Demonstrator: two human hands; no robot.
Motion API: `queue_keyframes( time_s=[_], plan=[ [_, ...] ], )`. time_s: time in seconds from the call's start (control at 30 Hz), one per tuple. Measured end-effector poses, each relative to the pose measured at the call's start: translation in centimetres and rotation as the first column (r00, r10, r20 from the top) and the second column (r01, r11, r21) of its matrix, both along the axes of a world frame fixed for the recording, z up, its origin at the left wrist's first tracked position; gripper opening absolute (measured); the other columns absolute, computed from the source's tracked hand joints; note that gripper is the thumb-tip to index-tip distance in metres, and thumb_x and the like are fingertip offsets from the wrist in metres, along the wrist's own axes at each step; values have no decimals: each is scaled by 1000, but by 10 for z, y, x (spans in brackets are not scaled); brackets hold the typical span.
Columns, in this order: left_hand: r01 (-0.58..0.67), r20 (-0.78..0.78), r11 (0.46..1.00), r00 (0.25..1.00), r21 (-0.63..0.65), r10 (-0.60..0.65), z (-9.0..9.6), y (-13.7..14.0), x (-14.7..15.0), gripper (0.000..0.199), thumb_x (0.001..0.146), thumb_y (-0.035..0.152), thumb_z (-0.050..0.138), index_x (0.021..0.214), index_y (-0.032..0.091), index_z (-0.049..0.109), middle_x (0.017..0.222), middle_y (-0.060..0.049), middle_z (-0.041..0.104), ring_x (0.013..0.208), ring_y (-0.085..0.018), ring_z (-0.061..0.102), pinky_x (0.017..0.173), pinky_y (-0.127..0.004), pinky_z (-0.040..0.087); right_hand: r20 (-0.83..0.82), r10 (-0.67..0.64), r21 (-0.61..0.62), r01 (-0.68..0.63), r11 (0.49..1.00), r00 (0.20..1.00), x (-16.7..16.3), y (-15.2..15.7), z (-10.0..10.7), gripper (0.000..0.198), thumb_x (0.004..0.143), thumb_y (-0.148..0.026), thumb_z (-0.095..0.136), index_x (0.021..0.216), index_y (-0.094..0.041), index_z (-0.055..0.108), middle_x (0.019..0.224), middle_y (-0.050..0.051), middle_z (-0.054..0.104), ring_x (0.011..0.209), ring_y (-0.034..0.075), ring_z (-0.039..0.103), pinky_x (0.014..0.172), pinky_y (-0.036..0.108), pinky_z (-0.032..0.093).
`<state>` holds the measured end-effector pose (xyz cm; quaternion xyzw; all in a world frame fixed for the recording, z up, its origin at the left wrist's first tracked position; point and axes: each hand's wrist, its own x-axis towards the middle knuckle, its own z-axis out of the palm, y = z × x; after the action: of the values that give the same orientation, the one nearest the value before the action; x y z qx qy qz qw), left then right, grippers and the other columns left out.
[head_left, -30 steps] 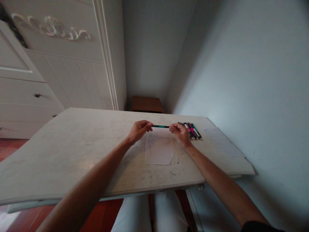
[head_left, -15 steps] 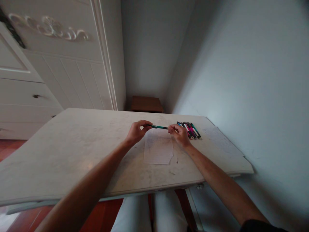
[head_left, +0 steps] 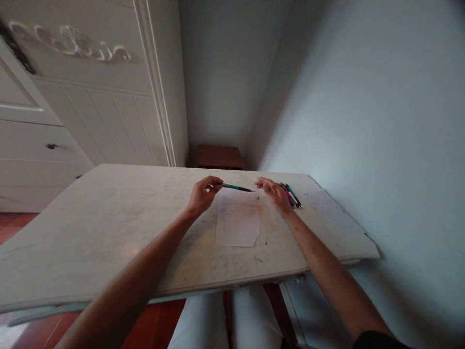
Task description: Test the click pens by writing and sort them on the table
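Observation:
Between the fingertips of my left hand (head_left: pixel 204 194) is one end of a green and black pen (head_left: pixel 236 187). The pen's dark tip points right, over the top edge of a written-on sheet of paper (head_left: pixel 238 220). My right hand (head_left: pixel 272 194) is apart from the pen, its fingers stretched toward the left and holding nothing. Just beyond that hand lies a row of several pens (head_left: pixel 292 196) in pink, black and green, partly hidden by it.
A white marbled table (head_left: pixel 145 218) spans the view. More written-on paper (head_left: pixel 334 211) lies at its right edge by the wall. Small dark bits (head_left: pixel 266 240) lie beside the sheet. A brown wooden stand (head_left: pixel 220 156) is behind the table, a white cabinet (head_left: pixel 109 106) at left.
My right hand has let go of the pen and drawn a little to the right, its fingers opening. My left hand has shifted slightly left, and the pen now slants down toward the right.

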<state>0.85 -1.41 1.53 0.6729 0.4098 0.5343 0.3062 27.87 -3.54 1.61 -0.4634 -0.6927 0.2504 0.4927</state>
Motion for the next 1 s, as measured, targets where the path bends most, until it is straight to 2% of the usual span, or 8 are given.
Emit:
queue_keyframes(
  time_s=[0.07,0.13,0.27,0.4,0.53,0.67,0.8,1.0],
  plan=[
    [-27,3,999,1000,-21,27,1,0,-1,15,76,26,62,85,18,69,88,-4,72,75,-16,63,70,-28,51,45,-66,10,66,998,997,8,4,-2,57,85,-65,51,116,-19,66,107,10,70,96,22,65,90,37,49],
    [-52,-11,998,999,-29,51,0,1,-3,15,75,27,62,84,18,69,87,-4,72,73,-16,62,68,-28,50,156,-103,49,96,994,982,14,6,-4,51,80,-62,61,107,-19,70,104,11,70,90,22,64,87,38,50],
    [-77,-44,996,996,-33,75,-1,2,-4,13,74,25,62,83,18,69,85,-4,71,68,-15,60,66,-27,47,376,-52,77,24,997,925,18,7,-8,30,77,-44,71,92,-18,74,91,10,69,82,21,62,79,36,50],
    [-80,-58,996,995,-35,78,-1,2,-4,11,74,23,62,81,19,69,83,-3,71,69,-15,60,67,-28,46,460,-11,18,3,1000,888,17,5,-9,13,80,-29,68,83,-20,76,83,8,71,77,20,63,75,34,49],
    [-75,-58,996,996,-49,72,-1,2,-4,12,74,24,62,82,18,69,82,-3,71,69,-16,60,66,-27,46,407,-28,9,27,1000,913,16,6,-11,11,80,-25,65,81,-20,75,83,7,74,78,20,66,75,33,50],
    [-67,-53,996,997,-62,64,-2,3,-4,15,73,26,62,84,18,69,83,-4,71,66,-15,59,63,-26,46,256,-68,2,70,998,964,11,6,-12,16,80,-30,65,87,-20,75,88,6,75,79,20,68,76,34,52],
    [-62,-45,996,997,-63,59,-4,4,-4,17,73,29,63,83,18,69,84,-4,71,68,-15,60,63,-26,47,120,-36,-45,42,998,992,3,5,-12,20,77,-35,69,88,-19,74,87,6,76,79,20,69,78,34,54],
    [-51,-64,997,997,-62,47,-5,2,-3,18,73,31,63,84,19,70,84,-4,72,68,-16,60,63,-27,47,78,-49,-70,55,996,996,-1,4,-12,23,75,-37,71,89,-19,74,89,7,76,81,22,71,81,37,55]
  ],
)
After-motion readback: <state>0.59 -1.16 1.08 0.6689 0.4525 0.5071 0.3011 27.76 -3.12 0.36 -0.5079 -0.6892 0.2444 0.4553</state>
